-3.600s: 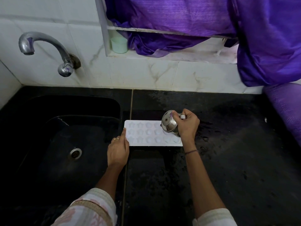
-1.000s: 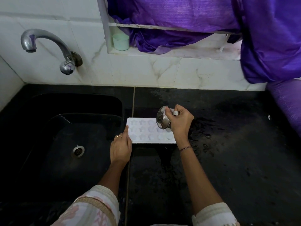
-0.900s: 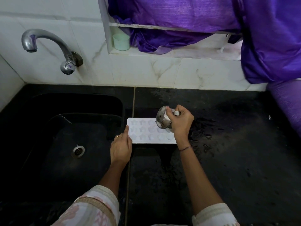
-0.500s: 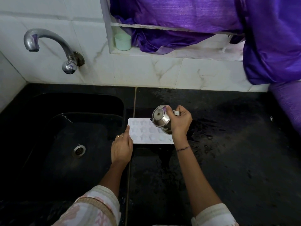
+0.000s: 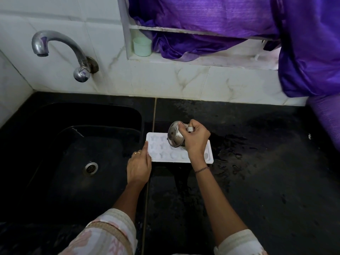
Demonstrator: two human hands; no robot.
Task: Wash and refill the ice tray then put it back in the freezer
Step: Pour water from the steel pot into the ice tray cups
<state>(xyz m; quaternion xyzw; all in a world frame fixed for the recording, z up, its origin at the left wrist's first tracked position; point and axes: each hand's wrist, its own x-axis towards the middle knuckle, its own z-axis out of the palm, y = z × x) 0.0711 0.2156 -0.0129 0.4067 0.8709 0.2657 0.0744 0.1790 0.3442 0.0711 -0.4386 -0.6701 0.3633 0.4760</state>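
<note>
A white ice tray [image 5: 161, 155] with star and round moulds lies flat on the black counter, just right of the sink. My right hand [image 5: 196, 139] grips a small steel cup [image 5: 174, 134], tipped on its side over the tray's middle, bottom turned towards the left. My left hand [image 5: 138, 163] rests against the tray's left edge with straight fingers. Part of the tray is hidden under my right hand.
A black sink [image 5: 73, 153] with a metal drain [image 5: 90, 168] lies to the left, under a steel tap [image 5: 60, 48]. The counter [image 5: 257, 172] right of the tray is wet. A pale green cup [image 5: 142, 46] stands on the window ledge beside purple cloth [image 5: 239, 19].
My right hand has carried the tipped cup leftwards along the tray, from its right part to its middle. My left hand has stayed at the tray's left edge.
</note>
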